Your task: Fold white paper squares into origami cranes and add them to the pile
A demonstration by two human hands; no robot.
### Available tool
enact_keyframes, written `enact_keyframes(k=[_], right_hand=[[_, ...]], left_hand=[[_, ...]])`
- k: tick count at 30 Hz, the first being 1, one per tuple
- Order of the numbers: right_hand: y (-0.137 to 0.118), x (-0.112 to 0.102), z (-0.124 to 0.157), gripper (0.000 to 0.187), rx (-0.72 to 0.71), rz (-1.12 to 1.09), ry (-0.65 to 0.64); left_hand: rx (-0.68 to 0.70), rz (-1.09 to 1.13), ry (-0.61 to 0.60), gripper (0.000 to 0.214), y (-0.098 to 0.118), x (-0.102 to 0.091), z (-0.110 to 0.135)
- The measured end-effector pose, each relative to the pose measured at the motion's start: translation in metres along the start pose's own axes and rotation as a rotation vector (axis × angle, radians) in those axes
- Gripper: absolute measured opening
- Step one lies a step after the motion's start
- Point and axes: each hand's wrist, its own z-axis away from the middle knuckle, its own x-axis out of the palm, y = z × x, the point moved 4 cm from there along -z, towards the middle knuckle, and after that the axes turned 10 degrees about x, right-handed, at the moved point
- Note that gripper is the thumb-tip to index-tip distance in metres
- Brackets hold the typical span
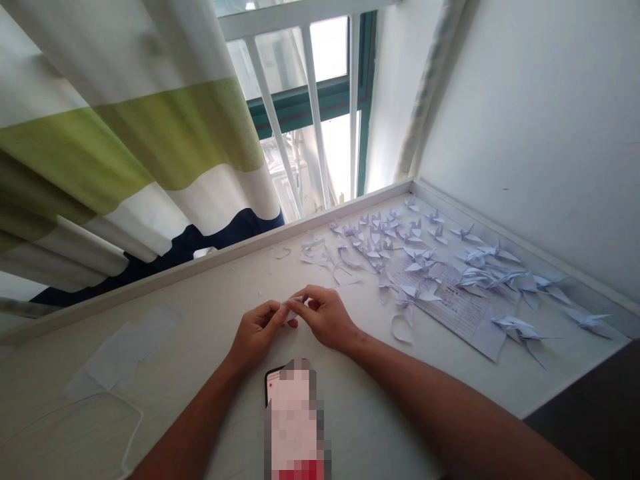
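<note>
Both of my hands meet over the middle of the white table, pinching one small piece of folded white paper point(296, 301) between thumbs and fingertips. My left hand point(257, 328) holds it from the left, fingers curled. From the right, my right hand point(327, 313) grips it with bent fingers. Most of the paper is hidden by the fingers, so its shape is unclear. To the right of my hands stand many folded paper cranes point(415, 257), and thin curled paper strips point(401, 329) lie nearest my right hand.
A phone point(295, 420), its screen blurred, lies in front of me between my forearms. Loose paper sheets point(113, 357) and a white cable point(137, 427) are at left. A printed sheet point(455, 303) lies under some cranes. A raised rim point(210, 260) borders the table below the curtain point(150, 133).
</note>
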Motion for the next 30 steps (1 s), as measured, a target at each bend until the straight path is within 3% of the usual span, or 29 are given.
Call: enact_keyframes(k=[22,30], right_hand=[[-0.0006,0.0012,-0.0070,0.018,-0.083,0.101,0.042],[-0.0037,0.0007,-0.0061,0.018,-0.148,0.138,0.000]], left_hand=[[0.040,0.064,0.063,0.035,-0.0028,-0.0017,-0.0022],[0.063,0.101,0.098,0.036,0.0002,-0.0011,-0.0006]])
